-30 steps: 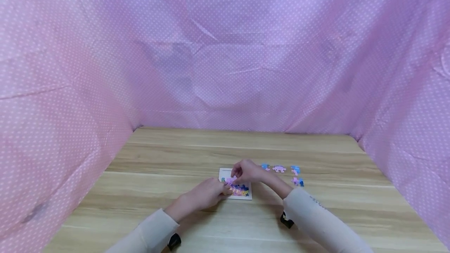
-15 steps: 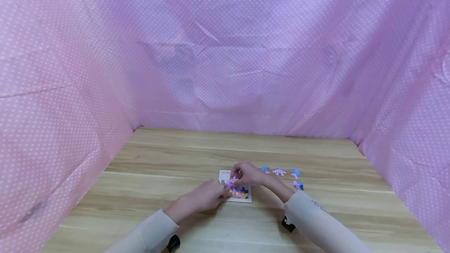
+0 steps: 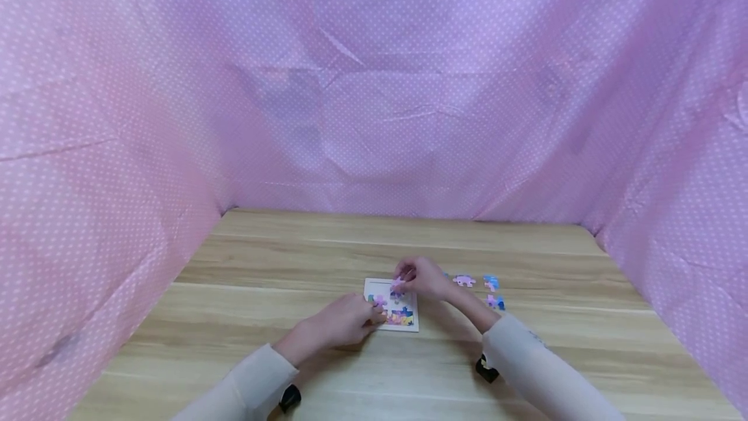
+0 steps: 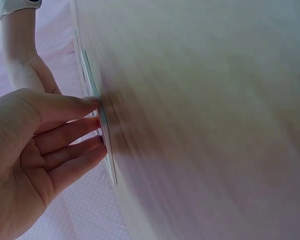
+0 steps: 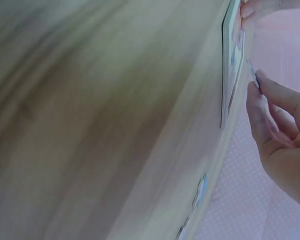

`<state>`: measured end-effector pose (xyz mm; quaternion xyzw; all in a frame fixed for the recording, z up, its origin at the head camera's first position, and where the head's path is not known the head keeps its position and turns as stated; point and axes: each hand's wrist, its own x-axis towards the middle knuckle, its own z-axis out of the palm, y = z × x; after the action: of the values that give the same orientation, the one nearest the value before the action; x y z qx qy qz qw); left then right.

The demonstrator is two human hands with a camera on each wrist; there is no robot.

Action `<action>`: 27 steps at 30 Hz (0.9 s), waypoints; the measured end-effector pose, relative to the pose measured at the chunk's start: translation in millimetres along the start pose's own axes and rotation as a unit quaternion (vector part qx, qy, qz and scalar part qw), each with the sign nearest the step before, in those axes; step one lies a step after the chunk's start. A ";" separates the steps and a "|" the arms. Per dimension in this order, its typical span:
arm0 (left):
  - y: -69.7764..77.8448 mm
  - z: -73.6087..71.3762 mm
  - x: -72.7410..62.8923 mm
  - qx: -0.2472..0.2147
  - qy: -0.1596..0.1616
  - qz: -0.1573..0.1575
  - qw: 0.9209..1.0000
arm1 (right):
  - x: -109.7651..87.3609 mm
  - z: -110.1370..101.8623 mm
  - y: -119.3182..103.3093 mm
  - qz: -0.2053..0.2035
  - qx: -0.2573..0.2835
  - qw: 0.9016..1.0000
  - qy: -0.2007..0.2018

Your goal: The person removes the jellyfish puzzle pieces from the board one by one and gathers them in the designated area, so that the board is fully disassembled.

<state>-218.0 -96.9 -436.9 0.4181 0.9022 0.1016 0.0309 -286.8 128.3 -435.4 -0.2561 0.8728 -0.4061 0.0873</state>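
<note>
On the table lies a white puzzle tray (image 3: 408, 328), with colourful jigsaw pieces along its near and left parts and bare white backing elsewhere. At its left near corner rests my left hand (image 3: 345, 322); in the left wrist view, its fingertips (image 4: 97, 145) and thumb touch the tray's surface and edge. My right hand (image 3: 425, 279) pinches a pink and purple puzzle piece (image 3: 397, 288) between thumb and fingers over the tray's right half. Seen edge-on in the right wrist view, this piece (image 5: 253, 72) is raised above the tray (image 5: 227, 75).
Right of the tray lie loose puzzle pieces: a pink one (image 3: 464, 280), a blue and pink one (image 3: 491, 283) and another (image 3: 495, 303) nearer. A further blue piece is mostly hidden behind my right hand. Pink dotted cloth (image 3: 374, 115) encloses the wooden table (image 3: 280, 245).
My right hand has moved up and to the right, lifting the puzzle piece from the middle of the tray and baring white backing there. My left hand has stayed at the tray's corner.
</note>
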 end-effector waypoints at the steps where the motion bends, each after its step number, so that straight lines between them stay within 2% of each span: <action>1: 0.0 0.0 -0.4 0.001 0.000 0.000 1.000 | -1.4 -2.1 1.6 -0.005 0.001 1.000 0.001; 6: 0.7 0.0 -0.9 -0.013 -0.001 -0.012 1.000 | -9.0 -15.8 11.7 -0.018 0.003 1.000 0.004; 10: 1.3 -0.8 -0.2 -0.021 -0.009 -0.023 0.999 | -15.3 -28.2 22.6 -0.022 0.033 0.999 0.000; 15: 3.2 -2.3 -1.0 -0.009 -0.014 -0.029 0.999 | -28.9 -45.1 30.7 -0.016 0.053 0.998 -0.003; 17: 2.9 -2.4 -1.0 0.005 -0.011 -0.021 1.000 | -35.4 -51.5 33.0 -0.014 0.040 0.999 0.004; 22: 1.4 -1.6 -0.3 0.003 -0.003 -0.012 1.000 | -49.6 -64.6 44.2 0.009 0.029 0.999 0.028; 27: 0.6 -2.0 0.0 0.011 -0.001 -0.001 1.000 | -63.2 -78.9 59.9 0.030 0.040 0.998 0.024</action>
<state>-217.9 -96.8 -434.8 0.4178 0.9036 0.0907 0.0272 -283.8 245.7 -432.5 -0.2163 0.8650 -0.4441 0.0884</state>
